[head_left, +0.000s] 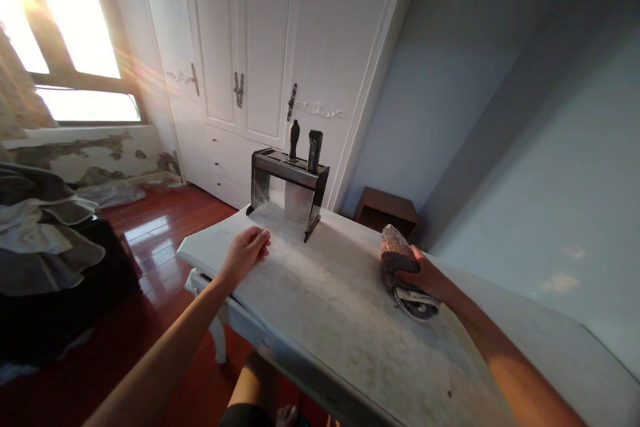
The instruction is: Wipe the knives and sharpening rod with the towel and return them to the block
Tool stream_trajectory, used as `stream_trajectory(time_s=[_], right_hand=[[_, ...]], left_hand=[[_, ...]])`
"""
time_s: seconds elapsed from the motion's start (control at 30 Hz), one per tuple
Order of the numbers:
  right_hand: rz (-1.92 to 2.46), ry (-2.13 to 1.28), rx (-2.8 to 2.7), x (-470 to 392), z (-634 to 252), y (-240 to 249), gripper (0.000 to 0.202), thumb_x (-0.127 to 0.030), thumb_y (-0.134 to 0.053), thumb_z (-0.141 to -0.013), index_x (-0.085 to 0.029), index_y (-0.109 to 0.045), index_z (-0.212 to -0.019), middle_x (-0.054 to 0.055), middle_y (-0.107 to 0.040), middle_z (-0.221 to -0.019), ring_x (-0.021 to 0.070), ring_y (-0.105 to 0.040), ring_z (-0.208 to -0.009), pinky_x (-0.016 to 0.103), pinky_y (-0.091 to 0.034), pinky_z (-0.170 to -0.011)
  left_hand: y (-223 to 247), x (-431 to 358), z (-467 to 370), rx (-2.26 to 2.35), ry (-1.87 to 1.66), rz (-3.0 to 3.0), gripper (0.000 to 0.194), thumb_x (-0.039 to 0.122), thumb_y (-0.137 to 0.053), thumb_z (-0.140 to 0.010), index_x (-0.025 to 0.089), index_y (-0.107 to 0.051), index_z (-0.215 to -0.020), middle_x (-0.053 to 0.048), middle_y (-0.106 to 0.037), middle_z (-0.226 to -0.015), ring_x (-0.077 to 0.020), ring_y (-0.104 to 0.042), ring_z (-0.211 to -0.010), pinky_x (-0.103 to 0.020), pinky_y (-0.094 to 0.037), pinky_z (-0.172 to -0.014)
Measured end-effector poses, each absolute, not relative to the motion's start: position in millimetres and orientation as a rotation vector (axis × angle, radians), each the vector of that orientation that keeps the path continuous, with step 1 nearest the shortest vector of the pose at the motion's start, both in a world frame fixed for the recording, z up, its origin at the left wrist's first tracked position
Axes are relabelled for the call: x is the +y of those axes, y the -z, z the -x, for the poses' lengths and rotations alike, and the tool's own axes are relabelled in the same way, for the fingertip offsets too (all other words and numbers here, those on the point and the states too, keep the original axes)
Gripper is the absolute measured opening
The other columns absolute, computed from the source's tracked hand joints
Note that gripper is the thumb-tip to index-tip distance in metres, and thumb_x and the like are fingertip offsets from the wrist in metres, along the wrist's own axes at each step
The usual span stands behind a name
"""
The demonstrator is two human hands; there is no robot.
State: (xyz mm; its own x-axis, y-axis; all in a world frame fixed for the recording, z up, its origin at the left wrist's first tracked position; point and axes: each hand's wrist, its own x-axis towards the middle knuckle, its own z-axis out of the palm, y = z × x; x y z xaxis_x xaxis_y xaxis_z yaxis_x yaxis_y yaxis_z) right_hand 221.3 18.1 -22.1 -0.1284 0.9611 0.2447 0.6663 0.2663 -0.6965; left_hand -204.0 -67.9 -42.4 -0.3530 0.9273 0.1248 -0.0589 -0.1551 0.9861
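Observation:
My right hand (417, 273) grips a folded, fuzzy grey-brown cloth (395, 263) over the right part of the white table (325, 300). The cloth's near end shows a pale rim around a dark fold, and my fingers wrap its side. Over the table's left part, my left hand (249, 250) is curled into a loose fist with nothing visible in it. Just beyond that hand, a knife holder (290, 170) with a dark frame and shiny panels stands upright. Two black handles (315, 150) stick up from its top slots.
A white wardrobe (260, 33) rises behind the table. A small brown cabinet (387, 207) stands beyond the far edge, near the wall. Clothes (45, 233) are heaped at left beside the red wooden floor (160, 240). My leg is below the table's near edge.

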Motion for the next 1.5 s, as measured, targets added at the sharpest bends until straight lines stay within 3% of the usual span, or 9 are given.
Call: stream_trajectory(time_s=[0.17,0.3,0.47,0.6,0.87,1.03,1.23,1.33,1.5], right_hand=[[1.441,-0.725,-1.666,0.0,-237.2,38.0,0.078,-0.058,-0.073,-0.063,-0.018,-0.053,-0.128,0.011,-0.069,-0.118,0.0313,-0.066,-0.105,0.046,-0.054,-0.093],[1.422,-0.719,-1.609,-6.5,-240.9,44.7,0.075,-0.060,-0.071,-0.066,-0.021,-0.055,-0.129,0.009,-0.067,-0.123,0.0312,-0.065,-0.109,0.045,-0.053,-0.095],[1.423,-0.727,-1.647,-8.4,-240.0,43.0,0.074,-0.063,-0.066,-0.071,-0.021,-0.054,-0.131,0.010,-0.066,-0.124,0.0314,-0.063,-0.111,0.046,-0.048,-0.101],[1.445,-0.706,-1.664,-10.7,-238.2,41.7,0.074,-0.066,-0.063,-0.073,-0.021,-0.053,-0.131,0.010,-0.065,-0.125,0.0320,-0.061,-0.114,0.046,-0.045,-0.103],[1.463,-0.652,-1.680,-13.0,-236.3,41.7,0.074,-0.067,-0.059,-0.074,-0.020,-0.055,-0.130,0.010,-0.065,-0.124,0.0328,-0.060,-0.114,0.046,-0.044,-0.103],[1.456,-0.627,-1.677,-14.9,-234.1,40.4,0.071,-0.067,-0.060,-0.073,-0.021,-0.058,-0.127,0.009,-0.067,-0.121,0.0321,-0.062,-0.110,0.044,-0.046,-0.101],[1.455,-0.628,-1.688,-15.8,-234.1,41.3,0.073,-0.069,-0.059,-0.072,-0.021,-0.056,-0.127,0.010,-0.066,-0.121,0.0329,-0.062,-0.110,0.046,-0.044,-0.101],[1.472,-0.632,-1.684,-16.7,-233.7,39.9,0.075,-0.070,-0.058,-0.071,-0.020,-0.056,-0.127,0.010,-0.066,-0.121,0.0332,-0.062,-0.109,0.047,-0.044,-0.100],[1.468,-0.622,-1.683,-16.8,-233.3,38.9,0.075,-0.070,-0.058,-0.071,-0.021,-0.057,-0.128,0.011,-0.067,-0.120,0.0334,-0.063,-0.109,0.047,-0.045,-0.098]], left_hand=[[39.5,-67.9,196.9,1.460,-1.622,-1.062,0.042,0.052,-0.077,-0.059,0.017,-0.057,-0.070,0.005,-0.052,-0.051,-0.0069,-0.047,-0.042,-0.016,-0.033,-0.039],[38.7,-68.9,190.9,1.568,-1.581,-1.075,0.041,0.050,-0.077,-0.060,0.017,-0.062,-0.078,0.005,-0.053,-0.050,-0.0077,-0.047,-0.041,-0.016,-0.032,-0.037],[28.4,-68.4,188.9,1.645,-1.727,-1.233,0.043,0.054,-0.070,-0.069,0.015,-0.065,-0.088,-0.004,-0.068,-0.080,-0.0104,-0.058,-0.048,-0.020,-0.039,-0.038],[-1.2,-68.7,185.3,1.619,-1.875,-1.356,0.037,0.050,-0.054,-0.083,0.015,-0.062,-0.079,-0.004,-0.065,-0.078,-0.0092,-0.057,-0.045,-0.020,-0.039,-0.037],[-87.9,-64.9,167.4,1.665,-2.134,-1.356,0.027,0.042,-0.063,-0.081,0.016,-0.067,-0.078,-0.001,-0.065,-0.066,-0.0077,-0.054,-0.046,-0.018,-0.038,-0.040],[-116.3,-42.4,163.4,1.644,-2.198,-1.501,0.029,0.040,-0.071,-0.076,0.017,-0.066,-0.091,-0.003,-0.068,-0.083,-0.0123,-0.064,-0.069,-0.022,-0.049,-0.060],[-119.4,-10.2,151.3,1.672,-2.016,-1.715,0.072,0.034,-0.083,-0.063,0.019,-0.049,-0.125,-0.012,-0.059,-0.126,-0.0249,-0.058,-0.114,-0.034,-0.050,-0.086],[-117.6,5.3,148.6,1.646,-1.989,-1.696,0.078,0.032,-0.085,-0.061,0.017,-0.046,-0.127,-0.015,-0.057,-0.127,-0.0273,-0.056,-0.117,-0.038,-0.049,-0.092],[-117.3,22.1,151.3,1.575,-1.901,-1.614,0.067,0.030,-0.084,-0.060,0.015,-0.051,-0.116,-0.011,-0.062,-0.109,-0.0233,-0.062,-0.105,-0.040,-0.050,-0.093]])
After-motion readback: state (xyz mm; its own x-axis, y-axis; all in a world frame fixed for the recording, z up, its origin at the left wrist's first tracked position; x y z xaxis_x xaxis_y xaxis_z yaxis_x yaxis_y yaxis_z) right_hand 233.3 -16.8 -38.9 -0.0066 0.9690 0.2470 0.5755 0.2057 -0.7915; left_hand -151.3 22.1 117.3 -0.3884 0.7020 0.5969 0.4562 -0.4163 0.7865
